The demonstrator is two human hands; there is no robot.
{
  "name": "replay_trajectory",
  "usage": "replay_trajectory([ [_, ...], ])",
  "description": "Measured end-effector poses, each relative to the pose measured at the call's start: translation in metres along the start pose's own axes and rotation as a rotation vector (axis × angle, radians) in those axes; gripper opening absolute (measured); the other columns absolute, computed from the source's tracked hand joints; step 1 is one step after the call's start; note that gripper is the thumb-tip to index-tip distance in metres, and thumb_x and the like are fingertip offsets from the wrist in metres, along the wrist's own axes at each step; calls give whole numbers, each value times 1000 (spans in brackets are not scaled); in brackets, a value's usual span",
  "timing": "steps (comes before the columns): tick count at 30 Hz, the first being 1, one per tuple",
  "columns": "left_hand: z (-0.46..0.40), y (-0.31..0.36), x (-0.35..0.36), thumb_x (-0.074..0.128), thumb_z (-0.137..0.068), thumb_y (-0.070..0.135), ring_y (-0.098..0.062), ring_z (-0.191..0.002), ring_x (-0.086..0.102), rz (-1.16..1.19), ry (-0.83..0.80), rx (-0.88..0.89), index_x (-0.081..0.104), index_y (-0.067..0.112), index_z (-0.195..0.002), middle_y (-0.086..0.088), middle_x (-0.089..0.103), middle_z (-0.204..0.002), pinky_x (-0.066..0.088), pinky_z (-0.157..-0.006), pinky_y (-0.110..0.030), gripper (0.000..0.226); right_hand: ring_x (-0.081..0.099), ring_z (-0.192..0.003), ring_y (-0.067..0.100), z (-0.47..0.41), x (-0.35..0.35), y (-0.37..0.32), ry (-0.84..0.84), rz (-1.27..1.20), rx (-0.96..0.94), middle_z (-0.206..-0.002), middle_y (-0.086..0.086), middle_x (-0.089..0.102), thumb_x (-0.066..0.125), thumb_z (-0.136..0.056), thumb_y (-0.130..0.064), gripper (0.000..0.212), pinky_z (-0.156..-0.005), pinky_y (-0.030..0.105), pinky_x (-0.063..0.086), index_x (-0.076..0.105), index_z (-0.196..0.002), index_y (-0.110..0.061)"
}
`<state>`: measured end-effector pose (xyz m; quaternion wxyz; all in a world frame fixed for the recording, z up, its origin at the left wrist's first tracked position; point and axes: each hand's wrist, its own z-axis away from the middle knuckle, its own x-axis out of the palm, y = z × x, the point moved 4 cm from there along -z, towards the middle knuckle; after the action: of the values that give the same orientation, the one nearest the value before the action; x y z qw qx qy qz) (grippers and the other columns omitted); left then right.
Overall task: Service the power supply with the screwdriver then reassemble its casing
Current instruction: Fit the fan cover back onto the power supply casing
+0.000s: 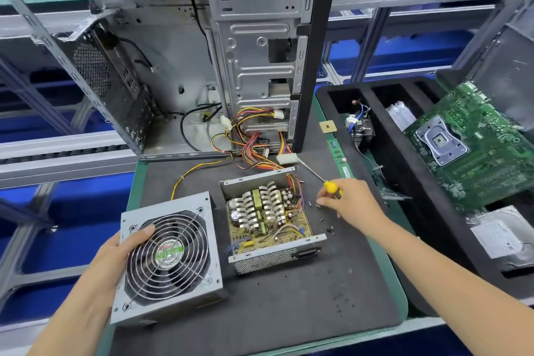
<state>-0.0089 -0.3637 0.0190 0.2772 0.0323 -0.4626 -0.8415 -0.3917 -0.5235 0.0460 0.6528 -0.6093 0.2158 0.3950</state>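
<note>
PSU body (271, 222): sat lid-off on the dark mat (289, 298), circuit board and coils showing, cable bundle running back into the gutted PC case (202, 66).
Fan cover (169, 259): just left of the body, grille up, tilted off the mat.
Left hand (115, 251): gripped the cover's left edge, thumb over the grille.
Right hand (351, 202): curled round the yellow screwdriver (320, 179), fingertips pinching a small screw.
Loose screws (331, 230): scattered right of the body.
Foam tray (384, 159): far right, motherboard (468, 144) leaning in it.
</note>
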Motion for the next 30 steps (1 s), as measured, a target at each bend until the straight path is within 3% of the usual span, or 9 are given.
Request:
replay_trajectory([
  [3, 0, 0, 0, 73, -68, 22, -32, -65, 72, 4, -1, 0, 67, 6, -105, -22, 73, -91, 59, -57, -40, 40, 49, -53, 7, -9, 8, 0, 11, 165, -2, -68, -11, 60, 73, -82, -28, 14, -66, 33, 52, 64, -71, -30],
  [8, 1, -1, 1, 74, -67, 22, -32, -67, 72, 2, 2, 2, 66, 5, -108, -23, 73, -96, 60, -60, -41, 45, 50, -48, 8, -17, 13, 2, -58, 149, -14, -60, -7, 56, 75, -80, -30, 24, -60, 32, 51, 59, -62, -31],
  [14, 6, 1, 6, 73, -70, 21, -32, -71, 72, 22, -8, 4, 65, 5, -111, -24, 72, -101, 61, -64, -43, 44, 51, -38, 4, -12, 19, 11, -149, 43, -32, -61, -5, 63, 78, -77, -25, 16, -46, 13, 42, 64, -71, -19],
  [20, 8, 2, 9, 73, -71, 20, -32, -69, 72, 38, 5, 3, 66, 6, -106, -23, 73, -97, 60, -59, -40, 39, 48, -59, 7, -9, 21, 6, -211, 197, -125, -66, -6, 56, 76, -78, -28, 24, -53, 19, 35, 56, -65, -26],
  [25, 10, 3, 9, 74, -70, 20, -30, -69, 73, 44, 23, 20, 67, 5, -108, -21, 73, -96, 60, -59, -37, 41, 37, -53, 8, 0, 8, -2, -204, 213, -185, -56, -6, 42, 71, -84, -29, 30, -53, 24, 28, 48, -65, -25],
  [30, 11, 4, 11, 73, -71, 18, -30, -70, 73, 67, 13, 27, 66, 3, -109, -21, 73, -98, 60, -58, -36, 41, 33, -55, 12, 5, -14, -20, -207, 223, -263, -58, -4, 39, 67, -86, -29, 23, -53, 23, 25, 58, -73, -12],
])
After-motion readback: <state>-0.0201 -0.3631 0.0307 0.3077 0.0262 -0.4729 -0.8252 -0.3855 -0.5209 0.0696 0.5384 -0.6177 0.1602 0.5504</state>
